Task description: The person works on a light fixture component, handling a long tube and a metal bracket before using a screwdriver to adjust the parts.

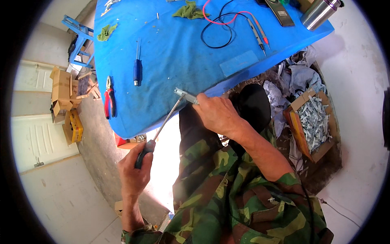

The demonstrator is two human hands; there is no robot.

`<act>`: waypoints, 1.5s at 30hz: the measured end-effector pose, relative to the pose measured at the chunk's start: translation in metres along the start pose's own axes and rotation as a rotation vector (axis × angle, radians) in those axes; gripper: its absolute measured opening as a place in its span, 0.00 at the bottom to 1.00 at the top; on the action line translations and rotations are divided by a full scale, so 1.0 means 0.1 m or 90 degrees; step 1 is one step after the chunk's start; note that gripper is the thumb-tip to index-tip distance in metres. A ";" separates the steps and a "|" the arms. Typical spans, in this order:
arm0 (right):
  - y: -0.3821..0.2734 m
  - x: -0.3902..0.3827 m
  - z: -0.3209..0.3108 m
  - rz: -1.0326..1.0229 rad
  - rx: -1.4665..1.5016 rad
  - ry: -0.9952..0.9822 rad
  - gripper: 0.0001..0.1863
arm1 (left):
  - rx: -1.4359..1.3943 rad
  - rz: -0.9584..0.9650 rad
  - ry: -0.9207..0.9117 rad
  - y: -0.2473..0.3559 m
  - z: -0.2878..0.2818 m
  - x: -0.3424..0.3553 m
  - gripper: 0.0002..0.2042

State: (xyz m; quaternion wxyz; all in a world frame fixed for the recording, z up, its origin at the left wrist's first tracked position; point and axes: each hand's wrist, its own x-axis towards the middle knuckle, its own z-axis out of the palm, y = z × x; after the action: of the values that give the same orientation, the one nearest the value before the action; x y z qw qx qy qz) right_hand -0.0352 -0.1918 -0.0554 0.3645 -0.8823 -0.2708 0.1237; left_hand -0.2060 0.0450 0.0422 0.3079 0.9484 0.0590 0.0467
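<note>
My left hand [136,164] is closed round the dark handle of a long screwdriver [167,118]. The shaft slants up to the right, and its tip meets a small grey, elongated part [187,96]. That part is gripped by my right hand [217,112] at the near edge of the blue-covered table [162,57]. The far end of the part looks forked; its other end is hidden in my fingers. What kind of part it is I cannot make out.
On the table lie a blue-handled screwdriver [137,67], red-and-black pliers [109,97], green rags [189,11], test probes [256,32] with red and black leads, and a steel flask [320,14]. A carton of grey-white strips [313,124] stands at the right. A blue stool [79,40] is at the left.
</note>
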 end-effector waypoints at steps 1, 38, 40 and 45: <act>0.02 0.00 0.01 -0.007 0.007 0.001 0.13 | -0.034 -0.031 -0.017 -0.04 -0.04 -0.01 0.14; 0.03 0.02 -0.06 0.016 0.035 -0.023 0.14 | 0.024 -0.055 0.018 0.19 -0.03 -0.02 0.13; 0.03 0.03 -0.06 0.011 0.034 -0.020 0.14 | 0.042 -0.047 0.016 0.22 -0.03 -0.01 0.13; 0.03 0.02 -0.03 -0.015 -0.006 -0.007 0.13 | 0.116 0.022 0.012 0.28 -0.08 0.05 0.15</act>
State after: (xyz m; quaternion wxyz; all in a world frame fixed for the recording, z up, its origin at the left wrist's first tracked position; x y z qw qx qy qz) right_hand -0.0311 -0.1940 -0.0551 0.3604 -0.8800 -0.2839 0.1231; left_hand -0.1997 0.0283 0.0656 0.2186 0.9730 0.0494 0.0554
